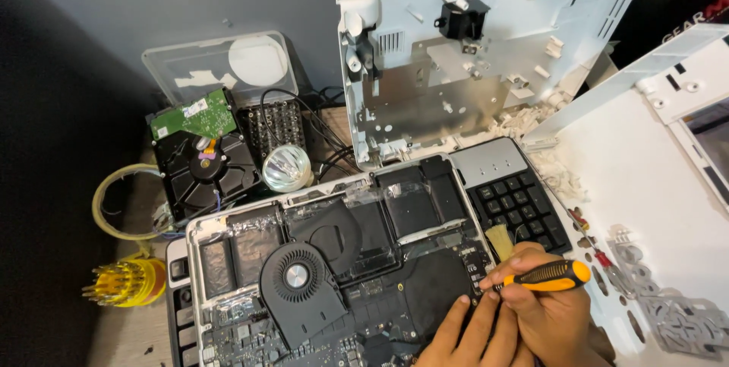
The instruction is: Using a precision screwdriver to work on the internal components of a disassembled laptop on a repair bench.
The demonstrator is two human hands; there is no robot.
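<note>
While the opened laptop (334, 276) lies flat with its underside up and its cover off, a screwdriver (543, 276) with an orange and black handle is held in the right hand (543, 310), fingers closed round the grip, and its tip is directed down at the right edge of the circuit board, presumably so that a small fastener can be reached squarely. The left hand (467, 336) is placed just beside the tip, its fingers extended, close together and resting on the board; nothing is held in it, and it appears to steady the work. A round black fan (300, 283) is exposed at the middle of the laptop. A small brush (501, 242) stands just behind the right hand, against a black keypad (520, 207). Behind the laptop, a hard drive (201, 158) with a green board on top is stacked beside a reflector lamp (287, 167), under a clear plastic box (220, 67) bearing a round white label. A yellow bit holder (129, 282) stands at the left, and a white printer shell (471, 55) is propped upright at the rear.
</note>
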